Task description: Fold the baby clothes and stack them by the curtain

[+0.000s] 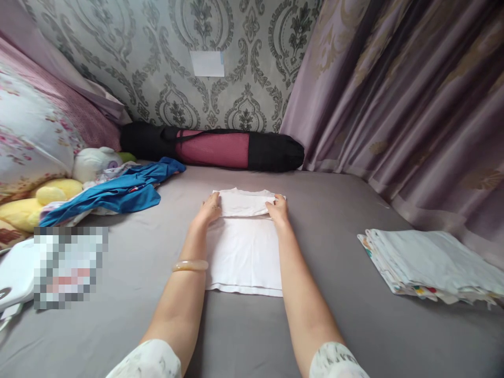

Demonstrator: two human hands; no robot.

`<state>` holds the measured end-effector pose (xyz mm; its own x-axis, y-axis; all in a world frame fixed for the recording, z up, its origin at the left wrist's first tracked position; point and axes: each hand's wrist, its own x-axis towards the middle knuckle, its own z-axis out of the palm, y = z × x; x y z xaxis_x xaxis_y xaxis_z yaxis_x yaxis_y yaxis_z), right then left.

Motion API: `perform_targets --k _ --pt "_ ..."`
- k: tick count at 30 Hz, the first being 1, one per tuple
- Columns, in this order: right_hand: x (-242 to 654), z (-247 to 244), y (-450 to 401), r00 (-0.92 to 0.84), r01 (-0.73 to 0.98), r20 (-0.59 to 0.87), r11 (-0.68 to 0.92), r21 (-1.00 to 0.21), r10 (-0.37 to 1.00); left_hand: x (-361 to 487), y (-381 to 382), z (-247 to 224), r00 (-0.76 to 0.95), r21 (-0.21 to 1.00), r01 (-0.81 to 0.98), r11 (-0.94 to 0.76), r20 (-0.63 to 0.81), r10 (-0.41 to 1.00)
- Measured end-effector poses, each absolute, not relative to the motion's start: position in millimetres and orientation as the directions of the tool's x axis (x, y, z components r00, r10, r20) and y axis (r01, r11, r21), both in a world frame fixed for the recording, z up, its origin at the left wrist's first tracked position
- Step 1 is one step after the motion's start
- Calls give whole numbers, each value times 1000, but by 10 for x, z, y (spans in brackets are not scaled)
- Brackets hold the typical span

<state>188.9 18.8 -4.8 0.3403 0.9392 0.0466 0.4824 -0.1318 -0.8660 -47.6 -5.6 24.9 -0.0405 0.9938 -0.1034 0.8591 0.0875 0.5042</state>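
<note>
A white shirt [244,252] lies flat on the grey sheet in front of me, its far part folded back over itself in a band. At the left end of that band, my left hand [211,208] is closed on the fabric edge; a pale bangle [190,265] circles that wrist. My right hand [277,208] pinches the band's right end between thumb and fingers. The shirt's near hem lies flat between my forearms.
Folded clothes [437,265] are stacked at the right. Leftward lie a blue garment [118,191], a yellow plush [51,197] and a white device [19,273] with a cable. A black and red long bag [212,149] rests along the wall.
</note>
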Motion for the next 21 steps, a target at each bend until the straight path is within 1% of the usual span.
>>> perform_targets --k 3,5,9,12,14,17,19,21 --pt "1888 40 126 333 595 52 -167 -787 941 -450 -58 276 -48 499 863 76 -68 997" --pt "1872 89 67 299 667 82 -147 -730 951 -404 -50 291 -44 487 872 50 -23 999" --pt "1777 161 -55 214 824 210 -61 -563 954 -224 -37 290 40 432 900 -51 36 999" --pt "1622 202 -123 91 902 282 40 -429 955 -42 -58 289 109 384 916 -114 35 993" --pt "1496 214 -160 -67 907 254 165 -388 965 61 -83 304 134 359 923 -141 43 990" --pt "1335 198 -216 -315 859 139 344 -379 939 136 -108 326 111 354 927 -123 55 992" --pt "1269 173 -248 -393 840 83 395 -373 916 131 -102 309 90 369 923 -110 72 993" --pt "1232 149 -270 -411 841 49 399 -366 910 101 -76 256 82 377 919 -116 107 991"
